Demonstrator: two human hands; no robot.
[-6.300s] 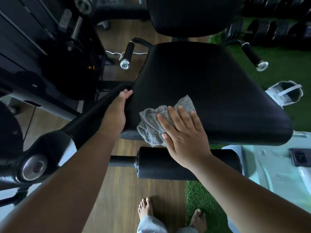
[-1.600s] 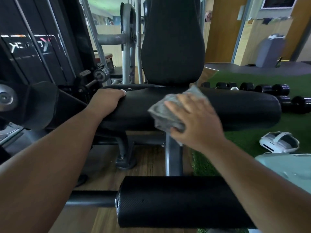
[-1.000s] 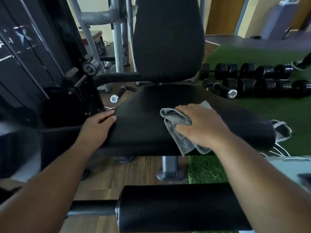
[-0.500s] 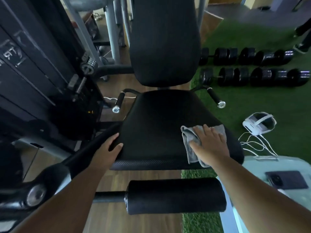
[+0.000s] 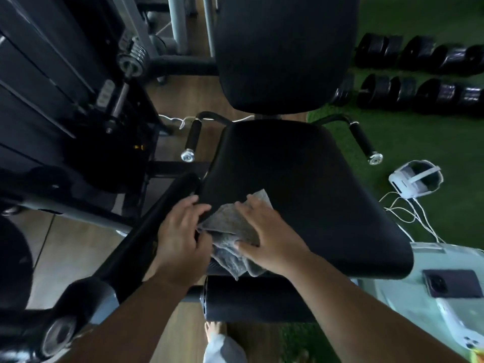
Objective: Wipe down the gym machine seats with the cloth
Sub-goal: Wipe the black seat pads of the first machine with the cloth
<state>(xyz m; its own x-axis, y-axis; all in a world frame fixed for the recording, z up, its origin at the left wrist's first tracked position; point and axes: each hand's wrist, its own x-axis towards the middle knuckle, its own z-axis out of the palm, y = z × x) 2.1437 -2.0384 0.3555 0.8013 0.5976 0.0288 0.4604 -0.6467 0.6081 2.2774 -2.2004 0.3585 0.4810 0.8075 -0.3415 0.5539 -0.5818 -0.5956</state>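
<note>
A black padded seat [image 5: 309,184] of a gym machine fills the middle of the view, with its upright backrest [image 5: 282,48] behind it. A crumpled grey cloth [image 5: 233,229] lies on the seat's front left corner and hangs over the front edge. My right hand [image 5: 267,237] presses flat on the cloth with fingers spread. My left hand [image 5: 180,237] rests on the seat's left front edge, its fingertips touching the cloth's left side.
A black leg roller pad [image 5: 256,299] sits just below the seat front. Two side handles [image 5: 192,140] [image 5: 364,141] flank the seat. The weight stack frame [image 5: 65,100] stands left. Dumbbells [image 5: 419,74] and a white headset [image 5: 413,182] lie on green turf. A phone [image 5: 450,286] lies at right.
My right hand has swept the cloth from the seat's front right to its front left corner. My left hand stays on the left edge, now meeting the cloth. The view tilted further down.
</note>
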